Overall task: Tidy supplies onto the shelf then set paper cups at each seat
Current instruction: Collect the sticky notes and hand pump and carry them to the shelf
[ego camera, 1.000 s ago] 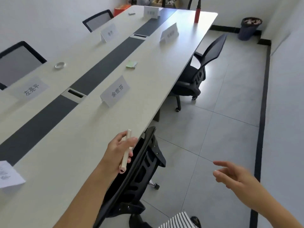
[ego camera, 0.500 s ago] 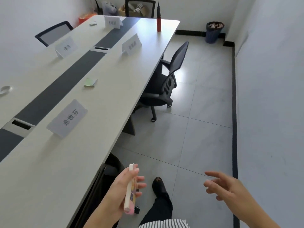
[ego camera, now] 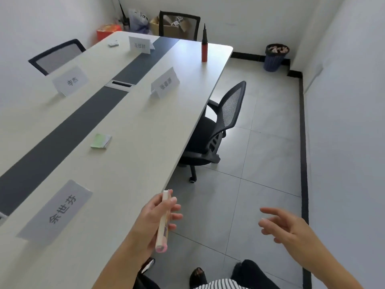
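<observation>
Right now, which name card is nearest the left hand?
The name card at the near end of the table, beside the left hand; the other three stand farther along.

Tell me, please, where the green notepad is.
In the head view, the green notepad lies on the table, just right of the dark strip, level with the black chair.

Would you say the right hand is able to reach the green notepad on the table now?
Probably not yet: the right hand is open over the floor, while the green notepad lies farther up the table, beside its dark strip. Nothing blocks the way.
</observation>
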The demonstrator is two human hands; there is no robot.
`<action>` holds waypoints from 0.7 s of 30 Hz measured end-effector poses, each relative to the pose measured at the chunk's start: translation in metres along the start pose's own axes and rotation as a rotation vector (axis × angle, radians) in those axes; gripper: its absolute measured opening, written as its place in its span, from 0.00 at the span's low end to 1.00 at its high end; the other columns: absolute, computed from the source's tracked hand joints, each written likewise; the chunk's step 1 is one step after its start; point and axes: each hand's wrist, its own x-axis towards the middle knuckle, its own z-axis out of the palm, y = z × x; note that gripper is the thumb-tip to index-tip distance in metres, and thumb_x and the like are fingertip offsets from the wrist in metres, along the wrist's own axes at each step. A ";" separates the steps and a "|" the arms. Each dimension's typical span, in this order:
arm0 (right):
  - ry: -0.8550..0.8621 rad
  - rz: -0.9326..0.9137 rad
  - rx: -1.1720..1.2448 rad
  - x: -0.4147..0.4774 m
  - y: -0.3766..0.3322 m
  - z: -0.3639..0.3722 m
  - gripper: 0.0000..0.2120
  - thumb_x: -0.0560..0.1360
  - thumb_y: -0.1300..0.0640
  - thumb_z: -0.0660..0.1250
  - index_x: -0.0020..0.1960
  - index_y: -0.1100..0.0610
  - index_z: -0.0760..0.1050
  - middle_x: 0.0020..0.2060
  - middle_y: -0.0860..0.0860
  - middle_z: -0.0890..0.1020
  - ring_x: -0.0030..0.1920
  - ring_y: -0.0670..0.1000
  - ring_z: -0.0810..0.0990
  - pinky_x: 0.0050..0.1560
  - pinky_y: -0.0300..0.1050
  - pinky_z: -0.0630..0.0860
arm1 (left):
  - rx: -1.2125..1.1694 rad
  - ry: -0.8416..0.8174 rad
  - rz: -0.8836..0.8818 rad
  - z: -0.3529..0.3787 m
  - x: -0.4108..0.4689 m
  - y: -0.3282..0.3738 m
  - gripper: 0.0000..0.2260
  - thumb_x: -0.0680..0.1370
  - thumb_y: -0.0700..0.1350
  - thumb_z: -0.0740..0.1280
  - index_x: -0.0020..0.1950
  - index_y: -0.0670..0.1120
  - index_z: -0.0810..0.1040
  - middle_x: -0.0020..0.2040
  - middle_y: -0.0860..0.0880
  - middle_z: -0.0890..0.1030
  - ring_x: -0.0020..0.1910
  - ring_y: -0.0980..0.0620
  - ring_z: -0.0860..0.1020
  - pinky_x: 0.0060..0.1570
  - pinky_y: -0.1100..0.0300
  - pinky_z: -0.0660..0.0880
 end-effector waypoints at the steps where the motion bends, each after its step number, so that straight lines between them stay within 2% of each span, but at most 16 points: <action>1: -0.026 -0.002 -0.005 0.017 -0.007 -0.001 0.12 0.74 0.51 0.69 0.57 0.47 0.77 0.40 0.48 0.86 0.42 0.43 0.84 0.42 0.35 0.74 | -0.018 0.023 -0.003 -0.002 0.009 0.005 0.23 0.66 0.53 0.70 0.59 0.47 0.76 0.53 0.39 0.79 0.43 0.46 0.81 0.41 0.54 0.75; 6: -0.184 -0.028 -0.071 0.120 -0.041 -0.014 0.10 0.75 0.54 0.69 0.56 0.48 0.77 0.39 0.48 0.87 0.41 0.41 0.84 0.38 0.30 0.74 | -0.150 0.214 -0.036 -0.015 0.055 0.017 0.27 0.62 0.54 0.73 0.58 0.47 0.76 0.51 0.38 0.79 0.44 0.44 0.80 0.43 0.51 0.73; 9: -0.273 -0.058 -0.139 0.193 -0.069 -0.025 0.12 0.74 0.52 0.69 0.57 0.49 0.77 0.41 0.49 0.86 0.41 0.42 0.84 0.42 0.35 0.74 | -0.258 0.363 -0.022 -0.018 0.079 0.035 0.24 0.65 0.52 0.72 0.58 0.46 0.77 0.53 0.36 0.78 0.44 0.43 0.79 0.42 0.52 0.73; 13: -0.419 -0.143 -0.309 0.285 -0.123 -0.025 0.14 0.74 0.48 0.68 0.59 0.47 0.77 0.41 0.47 0.85 0.43 0.43 0.84 0.44 0.40 0.75 | -0.343 0.497 0.019 -0.018 0.101 0.061 0.22 0.66 0.52 0.70 0.58 0.48 0.78 0.57 0.35 0.79 0.49 0.41 0.80 0.45 0.51 0.74; 17: -0.554 -0.278 -0.491 0.351 -0.186 0.002 0.14 0.74 0.44 0.67 0.59 0.42 0.74 0.43 0.44 0.85 0.45 0.43 0.83 0.50 0.46 0.79 | -0.468 0.643 0.005 -0.019 0.101 0.061 0.23 0.66 0.52 0.70 0.60 0.49 0.77 0.57 0.35 0.80 0.49 0.40 0.82 0.47 0.49 0.76; 21: -0.682 -0.356 -0.552 0.383 -0.240 0.060 0.13 0.74 0.45 0.68 0.58 0.43 0.76 0.42 0.43 0.85 0.44 0.44 0.84 0.49 0.48 0.80 | -0.605 0.769 -0.024 -0.031 0.097 0.048 0.27 0.63 0.52 0.74 0.61 0.47 0.77 0.56 0.33 0.80 0.46 0.40 0.82 0.45 0.48 0.76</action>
